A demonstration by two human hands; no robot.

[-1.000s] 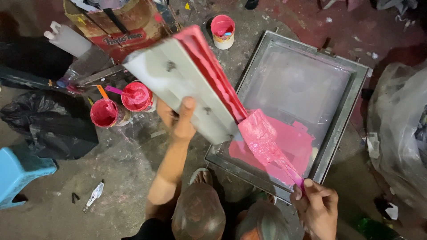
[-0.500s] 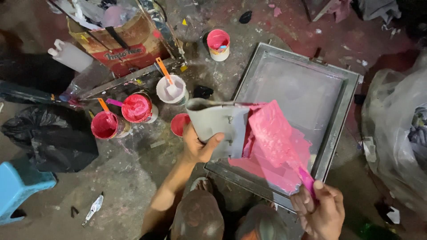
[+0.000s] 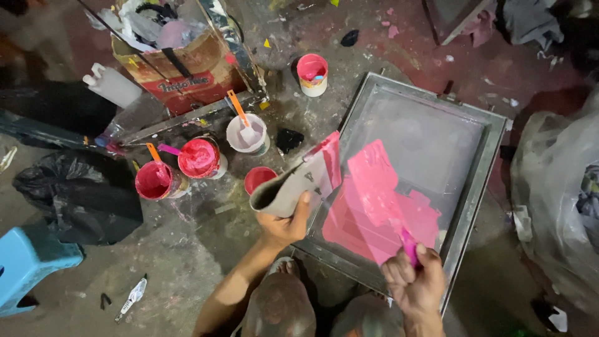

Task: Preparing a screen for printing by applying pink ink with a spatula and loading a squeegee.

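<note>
My left hand [image 3: 284, 226] grips a bent grey card [image 3: 293, 187] whose upper edge is smeared pink. It hovers over the left rail of a metal-framed screen [image 3: 482, 181] lying flat on the floor. My right hand [image 3: 415, 286] is closed on the handle of a pink-coated scraper [image 3: 374, 181], whose wide blade lies over the mesh. Pink ink [image 3: 352, 232] is spread across the near part of the mesh. My knees show at the bottom edge.
Open pots of red paint [image 3: 154, 180] [image 3: 198, 158] [image 3: 259, 178] and a white pot with an orange stick [image 3: 246, 132] stand left of the screen. A pink-stained cup [image 3: 312, 73], cardboard box [image 3: 181, 68], black bag [image 3: 81, 193], blue stool [image 3: 31, 262] and clear plastic bag [image 3: 555, 206] surround them.
The grey card, held high and flat before, has come down and curled in my left hand by the screen's left rail. The scraper has swung over the mesh.
</note>
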